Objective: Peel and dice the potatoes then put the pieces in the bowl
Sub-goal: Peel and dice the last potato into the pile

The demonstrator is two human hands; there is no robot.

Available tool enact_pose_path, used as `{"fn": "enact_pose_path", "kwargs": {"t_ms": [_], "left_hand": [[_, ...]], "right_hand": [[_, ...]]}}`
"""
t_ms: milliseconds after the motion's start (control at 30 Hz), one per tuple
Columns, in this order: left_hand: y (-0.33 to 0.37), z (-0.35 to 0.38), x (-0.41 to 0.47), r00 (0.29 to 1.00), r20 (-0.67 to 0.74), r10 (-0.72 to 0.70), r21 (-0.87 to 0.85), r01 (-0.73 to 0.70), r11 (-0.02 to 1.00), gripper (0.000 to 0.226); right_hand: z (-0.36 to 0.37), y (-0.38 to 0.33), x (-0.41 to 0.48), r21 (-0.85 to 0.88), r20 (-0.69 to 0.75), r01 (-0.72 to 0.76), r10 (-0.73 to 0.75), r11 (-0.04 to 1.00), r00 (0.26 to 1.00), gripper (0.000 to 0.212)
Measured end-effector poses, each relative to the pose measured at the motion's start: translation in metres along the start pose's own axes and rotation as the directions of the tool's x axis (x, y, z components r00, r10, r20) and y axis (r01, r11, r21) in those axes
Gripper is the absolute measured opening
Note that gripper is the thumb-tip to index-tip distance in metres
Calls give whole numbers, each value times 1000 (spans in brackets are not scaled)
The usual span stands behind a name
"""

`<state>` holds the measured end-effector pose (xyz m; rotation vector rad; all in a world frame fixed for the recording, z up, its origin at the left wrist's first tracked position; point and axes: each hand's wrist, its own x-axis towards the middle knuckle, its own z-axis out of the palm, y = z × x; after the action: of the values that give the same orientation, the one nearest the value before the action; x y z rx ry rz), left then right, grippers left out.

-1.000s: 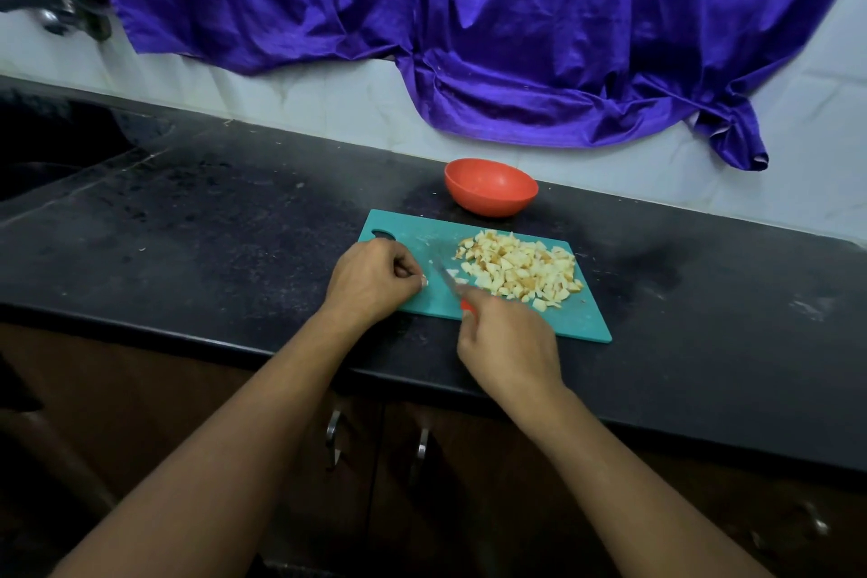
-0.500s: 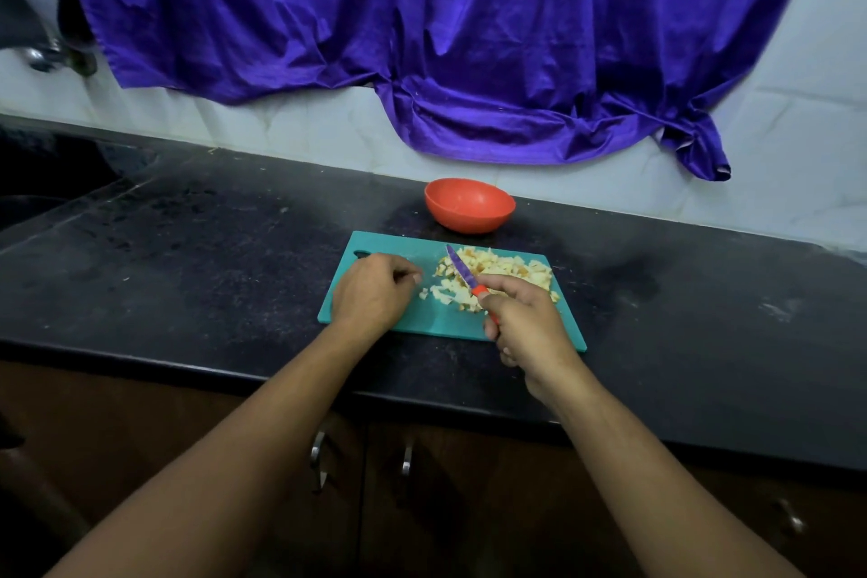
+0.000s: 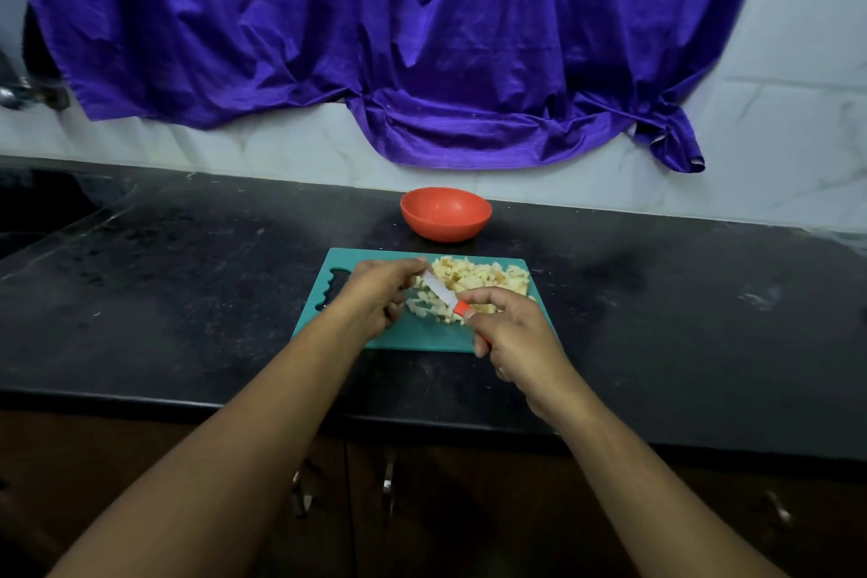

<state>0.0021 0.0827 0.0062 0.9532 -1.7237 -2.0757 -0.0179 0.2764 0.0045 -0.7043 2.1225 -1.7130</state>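
The diced potato pieces (image 3: 478, 279) lie in a loose pale-yellow heap on the right half of the teal cutting board (image 3: 422, 338), spread from the board's far edge to about its middle.

The knife (image 3: 441, 291) slants over the heap's left side. Its pale blade points toward the board's far-left corner and its orange handle toward the near-right corner. The right hand (image 3: 513, 336) is over the board's near-right part, fingers and thumb curled round the handle so that only a short stub of orange shows. The left hand (image 3: 375, 298) is over the board's middle left with its fingers curled in and its fingertips at the blade's tip. Whether they pinch the blade or only touch it cannot be told. Both forearms reach in across the board's near edge.

The board lies flat on the black counter (image 3: 187, 296), its wavy grip cut-out at the left end. The orange bowl (image 3: 445, 216) stands upright on the counter just beyond the board's far edge, a narrow strip of counter between them.

Farther behind the board rises a white tiled wall (image 3: 774, 146), with a purple cloth (image 3: 375, 38) hanging over it in folds. Below the board's near side, under the counter's front edge, are dark cabinet doors (image 3: 445, 507) with 2 metal handles (image 3: 387, 486) side by side. Far to the board's left, against the wall, is a metal tap (image 3: 11, 94).
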Motion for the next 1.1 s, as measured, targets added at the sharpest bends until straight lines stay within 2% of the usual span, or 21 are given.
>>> {"fn": "enact_pose_path", "kwargs": {"t_ms": [67, 133, 233, 300, 433, 600, 767, 900, 967, 1033, 1100], "left_hand": [[3, -5, 4, 996, -62, 58, 113, -50, 992, 20], [1, -10, 9, 988, -49, 150, 265, -132, 955, 22], [-2, -14, 15, 956, 39, 292, 467, -276, 840, 11], [0, -15, 17, 930, 54, 365, 580, -326, 746, 11], [7, -18, 18, 914, 92, 394, 662, -352, 662, 18], [4, -21, 21, 917, 144, 371, 694, -361, 623, 12], [4, -14, 20, 917, 176, 357, 694, -373, 616, 10], [6, -14, 23, 919, 180, 352, 700, -371, 610, 10], [8, -16, 27, 914, 182, 363, 720, -376, 584, 11], [12, -20, 31, 917, 188, 352, 756, -364, 545, 14], [16, -21, 35, 919, 198, 340, 803, -351, 482, 21]], "right_hand": [[-13, 4, 1, -90, -24, -9, 6, 996, 1000, 18], [-26, 8, 4, -134, -97, -16, 3, 991, 995, 17], [-45, 17, 12, -171, -202, -1, -34, 985, 979, 13], [-58, 24, 21, -252, -290, -6, -69, 968, 954, 10], [-85, 36, 31, -406, -458, -149, -60, 902, 887, 7], [-100, 53, 33, -491, -535, -298, -13, 819, 844, 11], [-97, 50, 37, -612, -529, -372, -13, 698, 848, 5], [-99, 46, 44, -686, -491, -405, 25, 604, 871, 11], [-100, 41, 49, -720, -460, -369, -7, 588, 888, 9], [-99, 33, 56, -754, -387, -273, -67, 597, 920, 4], [-95, 24, 66, -786, -258, -148, -101, 600, 961, 22]]}}
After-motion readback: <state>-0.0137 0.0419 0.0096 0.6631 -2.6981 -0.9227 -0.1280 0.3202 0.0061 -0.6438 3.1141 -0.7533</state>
